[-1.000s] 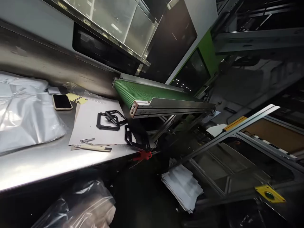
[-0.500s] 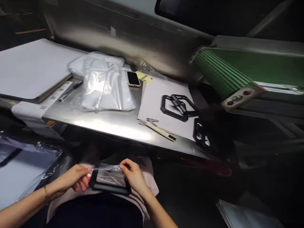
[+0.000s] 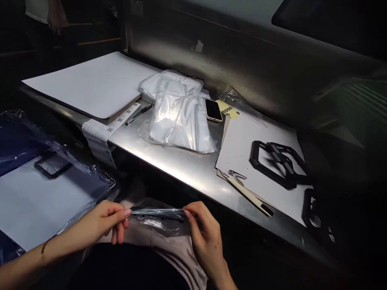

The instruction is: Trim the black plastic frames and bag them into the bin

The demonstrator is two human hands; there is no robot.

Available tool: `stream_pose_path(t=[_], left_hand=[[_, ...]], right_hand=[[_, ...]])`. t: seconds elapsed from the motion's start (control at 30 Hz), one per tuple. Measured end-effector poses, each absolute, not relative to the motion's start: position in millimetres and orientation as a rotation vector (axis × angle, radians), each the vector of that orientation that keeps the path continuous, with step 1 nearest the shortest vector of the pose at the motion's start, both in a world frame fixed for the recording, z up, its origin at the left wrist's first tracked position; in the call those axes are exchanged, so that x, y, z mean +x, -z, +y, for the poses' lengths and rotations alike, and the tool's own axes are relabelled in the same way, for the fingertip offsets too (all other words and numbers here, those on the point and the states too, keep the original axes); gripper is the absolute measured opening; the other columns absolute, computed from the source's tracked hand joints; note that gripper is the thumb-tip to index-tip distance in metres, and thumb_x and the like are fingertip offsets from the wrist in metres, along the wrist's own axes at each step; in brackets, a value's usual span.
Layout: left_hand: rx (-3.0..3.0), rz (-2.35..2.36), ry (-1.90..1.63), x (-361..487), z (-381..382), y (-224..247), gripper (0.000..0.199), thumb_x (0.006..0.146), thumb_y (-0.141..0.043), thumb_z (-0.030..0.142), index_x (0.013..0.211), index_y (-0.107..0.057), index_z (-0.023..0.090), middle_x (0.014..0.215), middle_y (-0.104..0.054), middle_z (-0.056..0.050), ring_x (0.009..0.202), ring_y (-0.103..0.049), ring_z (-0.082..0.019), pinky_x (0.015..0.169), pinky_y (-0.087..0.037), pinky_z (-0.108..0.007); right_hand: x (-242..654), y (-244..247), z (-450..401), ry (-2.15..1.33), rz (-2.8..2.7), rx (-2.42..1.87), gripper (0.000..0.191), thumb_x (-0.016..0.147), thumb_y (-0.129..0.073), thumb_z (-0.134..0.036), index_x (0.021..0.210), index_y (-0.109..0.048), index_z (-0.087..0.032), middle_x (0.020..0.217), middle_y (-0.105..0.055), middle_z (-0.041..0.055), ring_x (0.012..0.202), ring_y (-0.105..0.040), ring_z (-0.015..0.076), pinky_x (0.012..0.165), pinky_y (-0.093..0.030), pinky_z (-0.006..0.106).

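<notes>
Above my lap, a clear plastic bag (image 3: 157, 212) is stretched between my two hands. A dark part, apparently a black frame, shows through it almost edge-on. My left hand (image 3: 111, 220) pinches the bag's left end between thumb and forefinger, its other fingers curled below. At the opposite end my right hand (image 3: 207, 233) pinches the plastic the same way. On the paper at the right of the metal table lie several black frames (image 3: 273, 163), apart from my hands. To my left, a bagged black frame (image 3: 53, 166) rests on a white sheet in a plastic-lined container.
Bundled clear bags (image 3: 183, 117) lie mid-table (image 3: 169, 169), with a phone (image 3: 213, 110), a yellow sticker sheet (image 3: 228, 109) and a pen (image 3: 138, 114) around them. White boards (image 3: 90, 82) are stacked at left. A cream-handled tool (image 3: 249, 196) lies near the front edge. Another person's hand (image 3: 57, 18) shows far back.
My view has swung left. The frame lay face-up in my hands; the bag now spans tautly between them with the dark part nearly edge-on. Both hands still pinch the plastic.
</notes>
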State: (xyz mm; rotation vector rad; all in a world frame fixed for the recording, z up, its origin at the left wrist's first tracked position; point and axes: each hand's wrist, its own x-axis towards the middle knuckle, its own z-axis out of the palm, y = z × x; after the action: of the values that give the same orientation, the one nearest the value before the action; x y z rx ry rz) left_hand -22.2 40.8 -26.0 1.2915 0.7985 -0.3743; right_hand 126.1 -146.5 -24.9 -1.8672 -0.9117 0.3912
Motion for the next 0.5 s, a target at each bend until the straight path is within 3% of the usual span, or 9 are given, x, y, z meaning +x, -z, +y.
stream_pose_path(t=[0.17, 0.27, 0.33, 0.37, 0.43, 0.5], left_hand=[[1.262, 0.805, 0.312, -34.3, 50.0, 8.7, 0.031, 0.073, -0.050, 0.041, 0.055, -0.055, 0.016, 0.035, -0.057, 0.003, 0.033, -0.042, -0.008, 0.041, -0.026, -0.021], [1.157, 0.753, 0.293, -51.1, 45.7, 13.4, 0.028, 0.074, -0.051, 0.036, 0.056, -0.060, 0.016, 0.050, -0.062, 0.001, 0.049, -0.050, -0.011, 0.051, -0.036, -0.022], [0.878, 0.719, 0.331, -67.8, 39.8, 31.4, 0.017, 0.069, -0.058, 0.028, 0.058, -0.063, 0.016, 0.073, -0.065, -0.001, 0.074, -0.055, -0.014, 0.071, -0.040, -0.022], [0.607, 0.798, 0.364, -76.5, 36.7, 44.8, 0.011, 0.063, -0.064, 0.023, 0.055, -0.062, 0.016, 0.071, -0.064, 0.000, 0.077, -0.055, -0.014, 0.075, -0.040, -0.021], [0.434, 0.871, 0.484, -91.0, 31.4, 76.3, 0.027, 0.062, -0.061, 0.040, 0.053, -0.058, 0.015, 0.056, -0.057, -0.002, 0.065, -0.057, -0.016, 0.063, -0.044, -0.026], [0.339, 0.941, 0.552, -95.6, 26.8, 107.3, 0.048, 0.058, -0.051, 0.062, 0.059, -0.056, 0.015, 0.061, -0.059, -0.004, 0.053, -0.058, -0.019, 0.049, -0.042, -0.029]], right_hand=[[130.4, 7.2, -126.1, -0.468, -0.944, -1.862, 0.017, 0.085, -0.037, -0.022, 0.071, -0.046, -0.022, 0.064, -0.046, -0.0015, 0.057, -0.046, 0.0108, 0.053, -0.037, 0.023], [117.1, 15.9, -118.6, -0.539, -1.076, -1.849, 0.010, 0.081, -0.046, -0.029, 0.086, -0.051, -0.024, 0.077, -0.054, 0.0012, 0.071, -0.052, 0.0142, 0.059, -0.041, 0.023], [94.7, 36.1, -115.8, -0.614, -1.339, -1.823, 0.041, 0.070, -0.058, -0.037, 0.107, -0.047, -0.024, 0.094, -0.057, 0.0047, 0.085, -0.054, 0.0194, 0.063, -0.043, 0.025], [79.9, 50.3, -114.7, -0.669, -1.529, -1.796, 0.052, 0.066, -0.061, -0.038, 0.112, -0.043, -0.022, 0.093, -0.058, 0.0050, 0.083, -0.055, 0.0199, 0.063, -0.044, 0.025], [46.4, 82.4, -112.0, -0.729, -1.629, -1.807, 0.022, 0.071, -0.056, -0.027, 0.093, -0.055, -0.023, 0.078, -0.061, 0.0029, 0.068, -0.057, 0.0176, 0.048, -0.041, 0.023], [14.2, 112.4, -108.5, -0.772, -1.685, -1.787, 0.003, 0.069, -0.058, -0.023, 0.071, -0.058, -0.021, 0.062, -0.059, 0.0005, 0.053, -0.054, 0.0141, 0.036, -0.032, 0.022]])
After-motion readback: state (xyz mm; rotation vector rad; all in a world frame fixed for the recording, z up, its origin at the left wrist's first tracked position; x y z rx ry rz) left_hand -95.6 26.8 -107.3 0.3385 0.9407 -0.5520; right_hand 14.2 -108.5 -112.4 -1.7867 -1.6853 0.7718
